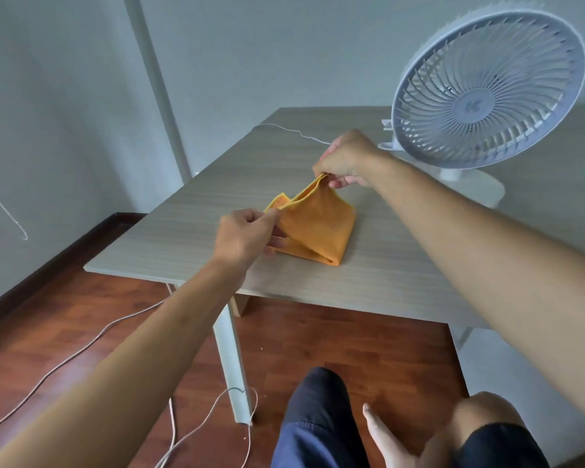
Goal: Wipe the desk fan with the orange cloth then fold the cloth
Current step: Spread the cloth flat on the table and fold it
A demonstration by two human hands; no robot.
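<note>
the orange cloth sits mid-table, part folded, its near fold resting on the wood while the top edge is lifted. the right hand pinches the far, raised corner; the left hand pinches the near-left corner. that held edge runs near-left to far-right between them. the desk fan stands far right, just beyond the right hand. looks like folding is under way.
</note>
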